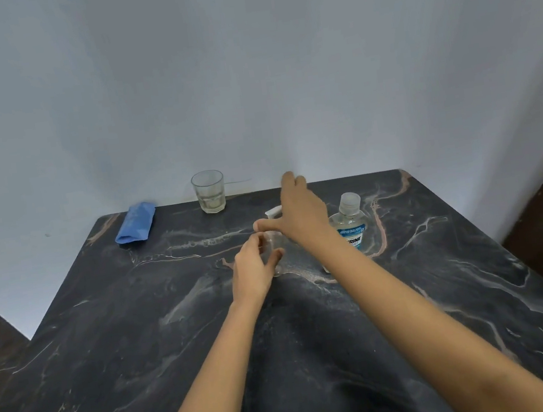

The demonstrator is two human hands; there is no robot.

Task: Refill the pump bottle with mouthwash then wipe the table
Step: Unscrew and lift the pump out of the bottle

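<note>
Clasping the pump bottle (276, 241), left grip (254, 270); right grip (299, 216) over its pump (272, 212) (closure unclear)

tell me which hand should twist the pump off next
Right, probably: the right hand is on the pump, thumb curled at its neck, while the left hand grips the bottle lower down and can steady it.

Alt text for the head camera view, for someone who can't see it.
Two bare hands hold a clear pump bottle on a dark marble table: the left hand grips its body, the right hand pinches its pump top. A capped mouthwash bottle stands beside it; a glass and blue cloth sit at the far edge.
</note>
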